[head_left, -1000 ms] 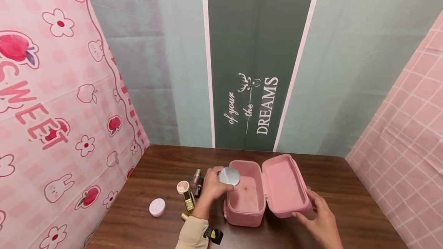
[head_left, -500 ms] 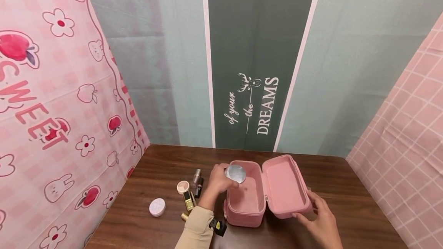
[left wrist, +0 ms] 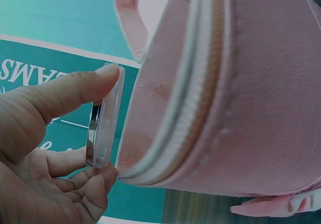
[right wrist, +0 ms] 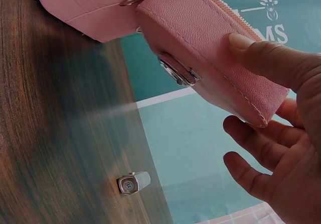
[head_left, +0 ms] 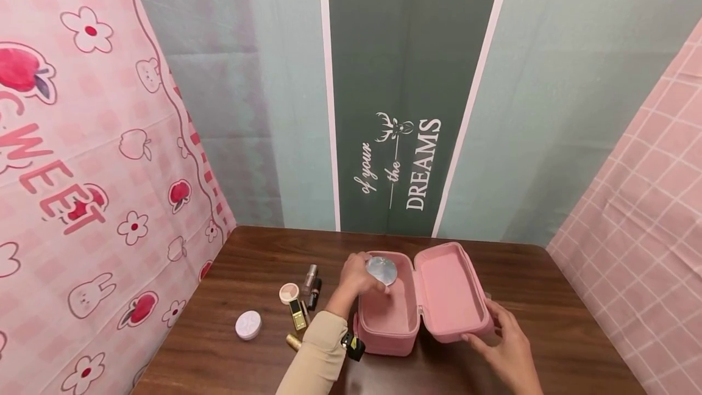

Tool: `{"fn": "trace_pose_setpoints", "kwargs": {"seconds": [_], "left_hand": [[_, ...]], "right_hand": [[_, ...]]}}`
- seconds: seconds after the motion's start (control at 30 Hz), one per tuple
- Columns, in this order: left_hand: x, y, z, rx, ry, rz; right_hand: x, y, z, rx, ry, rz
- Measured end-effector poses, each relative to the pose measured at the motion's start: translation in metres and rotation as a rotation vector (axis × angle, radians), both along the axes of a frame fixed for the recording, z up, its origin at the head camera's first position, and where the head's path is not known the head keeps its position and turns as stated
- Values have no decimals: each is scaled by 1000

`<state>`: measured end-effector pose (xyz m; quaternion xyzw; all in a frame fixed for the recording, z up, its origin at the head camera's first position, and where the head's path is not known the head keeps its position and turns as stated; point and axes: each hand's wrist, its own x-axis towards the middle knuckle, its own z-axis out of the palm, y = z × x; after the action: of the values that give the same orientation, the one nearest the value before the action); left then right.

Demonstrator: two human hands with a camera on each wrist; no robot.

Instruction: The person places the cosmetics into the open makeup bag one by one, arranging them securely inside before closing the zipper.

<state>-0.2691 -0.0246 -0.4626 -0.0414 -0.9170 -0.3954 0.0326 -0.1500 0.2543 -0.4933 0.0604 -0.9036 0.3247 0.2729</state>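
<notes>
A pink zippered cosmetic case (head_left: 388, 343) stands on the table, its lid (head_left: 452, 291) folded open to the right. My left hand (head_left: 358, 276) holds a round silvery compact (head_left: 382, 271) over the case's opening. In the left wrist view the thumb and fingers pinch that compact (left wrist: 109, 126) by its edges; its side looks clear, with a dark shiny layer. My right hand (head_left: 507, 343) grips the lid's outer corner. The right wrist view has the thumb on the lid's side (right wrist: 200, 53) and fingers beneath. The case's inner floor is partly hidden by my left hand.
Left of the case lie a white round compact (head_left: 248, 325), a three-shade pan (head_left: 289, 293), a black tube (head_left: 315, 294), a gold-and-black item (head_left: 298, 315) and a gold tube (head_left: 294, 341). A small metal-capped item (right wrist: 131, 184) stands beyond the lid.
My left hand has carried the silvery compact rightward and slightly back, farther over the open case. The right hand keeps its grip on the lid, and the other cosmetics stay put.
</notes>
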Motion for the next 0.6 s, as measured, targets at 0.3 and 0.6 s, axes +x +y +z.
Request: {"fn": "trace_pose_setpoints", "kwargs": {"seconds": [0.3,0.6], "left_hand": [[-5,6,0,-17,-25,12],[-10,15,-3,-27,-47,-29]], "right_hand": [[0,0,1,-23,9,-1],[1,0,-1,-47,-16,2]]}}
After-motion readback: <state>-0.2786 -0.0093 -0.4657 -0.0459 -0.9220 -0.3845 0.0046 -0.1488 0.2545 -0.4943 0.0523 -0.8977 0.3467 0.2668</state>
